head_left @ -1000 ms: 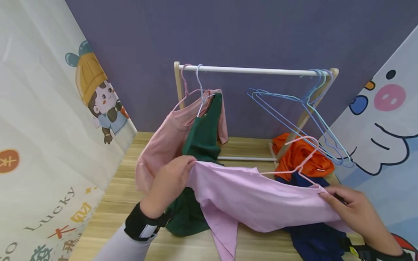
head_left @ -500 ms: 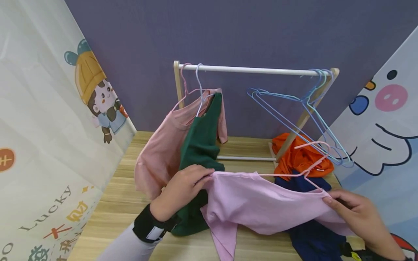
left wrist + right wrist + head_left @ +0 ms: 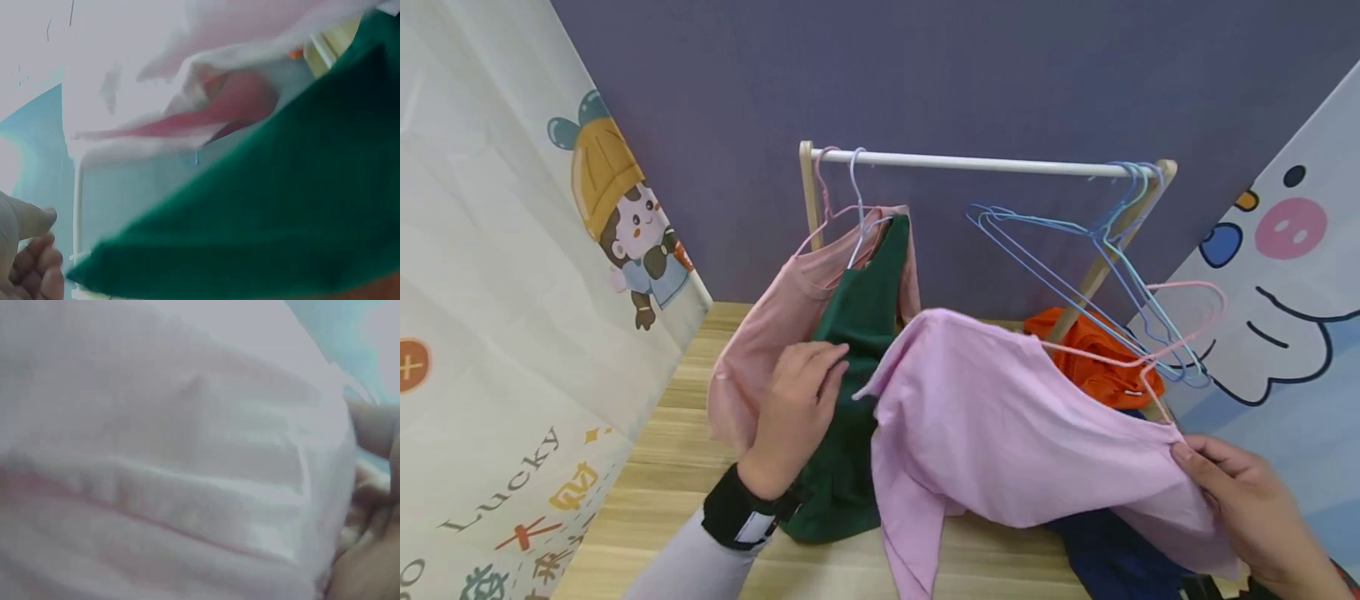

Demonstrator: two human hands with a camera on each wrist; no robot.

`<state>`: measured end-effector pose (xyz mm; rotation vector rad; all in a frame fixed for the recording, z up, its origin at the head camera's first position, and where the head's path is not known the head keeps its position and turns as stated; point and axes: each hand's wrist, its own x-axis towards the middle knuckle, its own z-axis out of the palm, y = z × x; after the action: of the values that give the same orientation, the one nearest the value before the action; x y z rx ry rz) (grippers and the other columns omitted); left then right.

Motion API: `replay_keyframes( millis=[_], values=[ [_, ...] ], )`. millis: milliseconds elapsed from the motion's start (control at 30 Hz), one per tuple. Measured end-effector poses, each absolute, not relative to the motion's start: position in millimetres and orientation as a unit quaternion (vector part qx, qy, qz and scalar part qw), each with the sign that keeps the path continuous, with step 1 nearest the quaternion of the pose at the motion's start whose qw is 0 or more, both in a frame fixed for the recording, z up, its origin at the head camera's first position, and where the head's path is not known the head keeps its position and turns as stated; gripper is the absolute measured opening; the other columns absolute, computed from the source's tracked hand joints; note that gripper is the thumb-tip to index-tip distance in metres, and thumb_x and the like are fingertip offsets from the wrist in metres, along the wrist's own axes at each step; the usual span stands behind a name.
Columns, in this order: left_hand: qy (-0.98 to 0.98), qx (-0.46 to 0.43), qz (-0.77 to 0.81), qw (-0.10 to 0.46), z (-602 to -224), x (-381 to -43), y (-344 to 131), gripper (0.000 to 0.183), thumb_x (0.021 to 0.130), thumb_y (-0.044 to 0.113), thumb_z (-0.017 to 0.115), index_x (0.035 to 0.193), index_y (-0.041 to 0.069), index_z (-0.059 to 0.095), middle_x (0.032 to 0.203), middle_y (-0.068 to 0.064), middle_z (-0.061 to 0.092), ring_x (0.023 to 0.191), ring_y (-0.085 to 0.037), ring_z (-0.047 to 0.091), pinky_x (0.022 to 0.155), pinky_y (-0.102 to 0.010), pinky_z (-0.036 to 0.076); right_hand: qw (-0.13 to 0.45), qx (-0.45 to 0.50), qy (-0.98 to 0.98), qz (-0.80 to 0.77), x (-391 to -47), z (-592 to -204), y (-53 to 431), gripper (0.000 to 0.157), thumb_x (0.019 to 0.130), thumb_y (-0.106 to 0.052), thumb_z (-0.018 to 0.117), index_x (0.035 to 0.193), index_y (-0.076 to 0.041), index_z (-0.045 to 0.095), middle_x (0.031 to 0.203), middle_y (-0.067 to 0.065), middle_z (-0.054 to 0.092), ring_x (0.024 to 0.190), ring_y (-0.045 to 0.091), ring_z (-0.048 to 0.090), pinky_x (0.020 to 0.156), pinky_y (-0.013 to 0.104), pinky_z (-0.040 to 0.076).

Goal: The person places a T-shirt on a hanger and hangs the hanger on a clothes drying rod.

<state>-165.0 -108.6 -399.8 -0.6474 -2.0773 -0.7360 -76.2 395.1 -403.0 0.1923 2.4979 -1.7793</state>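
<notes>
My right hand (image 3: 1240, 492) pinches a lilac-pink long-sleeved shirt (image 3: 1000, 425) at its right shoulder, where the end of a pink hanger (image 3: 1165, 362) sits inside the neckline. The shirt slopes up to the left on the hanger, one sleeve dangling in front. Left of it my left hand (image 3: 797, 408) is off the cloth, its fingers loosely bent with nothing between them. It overlaps a green garment (image 3: 861, 317) hanging on the rack; the left wrist view shows that green cloth (image 3: 262, 206) beside the fingers. In the right wrist view, pale cloth (image 3: 156, 425) fills most of the frame.
A clothes rack with a white rail (image 3: 970, 162) stands at the back. A salmon-pink top (image 3: 767, 333) hangs at its left end, several blue and mint hangers (image 3: 1097, 233) at its right. Orange cloth (image 3: 1090, 358) and navy cloth (image 3: 1097, 550) lie on the wooden tabletop (image 3: 677, 492).
My left hand has let go of the lilac-pink shirt's left shoulder and moved back left. The shirt's left side and the pink hanger have risen; my right hand has shifted slightly right, still pinching.
</notes>
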Motion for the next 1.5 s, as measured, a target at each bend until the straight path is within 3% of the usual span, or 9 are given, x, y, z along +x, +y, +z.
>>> replay_keyframes(
  millis=[100,167,300,400,600,867,1100,1267,1500],
  values=[
    [-0.834,-0.204,-0.307,0.411,-394.8,-168.3,-114.5,0.037,0.093,0.010,0.078,0.127,0.000,0.070,0.117,-0.017,0.071,0.110,-0.033,0.064,0.102,-0.045,0.052,0.027,0.024,0.734,-0.678,-79.9,-399.3,393.5,0.035,0.112,-0.010,0.042,0.113,-0.021,0.075,0.107,-0.013,0.069,0.090,0.008,0.063,0.071,0.021,0.053],
    [-0.849,-0.175,-0.308,0.392,-390.8,-169.8,-117.9,0.038,0.094,0.015,0.077,0.128,-0.001,0.070,0.114,-0.017,0.071,0.105,-0.032,0.065,0.099,-0.044,0.055,0.042,-0.010,0.705,-0.708,-83.6,-394.8,388.9,0.036,0.113,-0.008,0.038,0.121,-0.020,0.071,0.120,-0.013,0.063,0.102,0.004,0.061,0.079,0.017,0.053],
    [-0.873,-0.140,-0.307,0.352,-386.1,-171.7,-122.1,0.029,0.097,0.022,0.075,0.116,0.000,0.075,0.088,-0.012,0.071,0.079,-0.024,0.066,0.074,-0.038,0.059,0.094,-0.052,0.669,-0.736,-92.8,-380.1,365.3,0.037,0.113,-0.008,0.033,0.135,-0.021,0.060,0.136,-0.009,0.049,0.115,0.005,0.057,0.090,0.018,0.055],
    [-0.880,-0.133,-0.307,0.338,-385.0,-171.6,-122.4,0.022,0.098,0.022,0.074,0.104,0.002,0.078,0.076,-0.008,0.067,0.068,-0.020,0.063,0.063,-0.036,0.056,0.138,-0.085,0.596,-0.786,-101.2,-373.3,338.3,0.039,0.113,-0.004,0.032,0.138,-0.016,0.059,0.138,-0.004,0.055,0.115,0.011,0.060,0.094,0.023,0.056],
    [-0.879,-0.141,-0.308,0.336,-382.5,-172.0,-118.4,0.014,0.098,0.017,0.073,0.094,0.004,0.076,0.072,-0.006,0.064,0.064,-0.018,0.059,0.060,-0.033,0.055,0.190,-0.137,0.540,-0.808,-115.9,-375.2,279.9,0.033,0.111,-0.002,0.037,0.131,-0.010,0.063,0.118,0.000,0.070,0.100,0.014,0.069,0.089,0.024,0.059],
    [-0.876,-0.146,-0.313,0.337,-381.5,-172.2,-113.6,0.014,0.096,0.016,0.075,0.091,0.002,0.076,0.071,-0.008,0.064,0.064,-0.019,0.059,0.060,-0.034,0.055,0.155,-0.141,0.600,-0.772,-137.9,-369.6,233.7,0.023,0.109,-0.007,0.048,0.119,-0.015,0.068,0.100,-0.006,0.074,0.085,0.008,0.071,0.079,0.021,0.060],
    [-0.880,-0.134,-0.319,0.326,-381.0,-170.7,-114.6,0.014,0.096,0.015,0.075,0.090,0.002,0.075,0.070,-0.007,0.063,0.065,-0.020,0.059,0.062,-0.034,0.055,0.103,-0.108,0.634,-0.759,-160.3,-335.3,194.0,0.015,0.106,-0.012,0.058,0.109,-0.017,0.072,0.091,-0.008,0.074,0.082,0.008,0.069,0.077,0.022,0.059],
    [-0.879,-0.130,-0.332,0.317,-379.1,-170.0,-116.6,0.014,0.097,0.016,0.073,0.097,0.004,0.078,0.074,-0.006,0.066,0.067,-0.018,0.061,0.064,-0.035,0.056,0.075,-0.089,0.646,-0.754,-177.4,-307.4,171.8,0.010,0.105,-0.014,0.060,0.111,-0.013,0.068,0.091,-0.006,0.072,0.077,0.010,0.066,0.075,0.021,0.058],
    [-0.886,-0.120,-0.338,0.295,-371.7,-171.1,-120.8,0.017,0.098,0.015,0.072,0.108,0.003,0.079,0.085,-0.008,0.072,0.074,-0.018,0.064,0.070,-0.036,0.058,0.068,-0.092,0.650,-0.751,-199.2,-282.2,141.7,0.015,0.106,-0.014,0.060,0.118,-0.006,0.063,0.092,-0.005,0.069,0.078,0.009,0.063,0.075,0.019,0.057]
  ],
)
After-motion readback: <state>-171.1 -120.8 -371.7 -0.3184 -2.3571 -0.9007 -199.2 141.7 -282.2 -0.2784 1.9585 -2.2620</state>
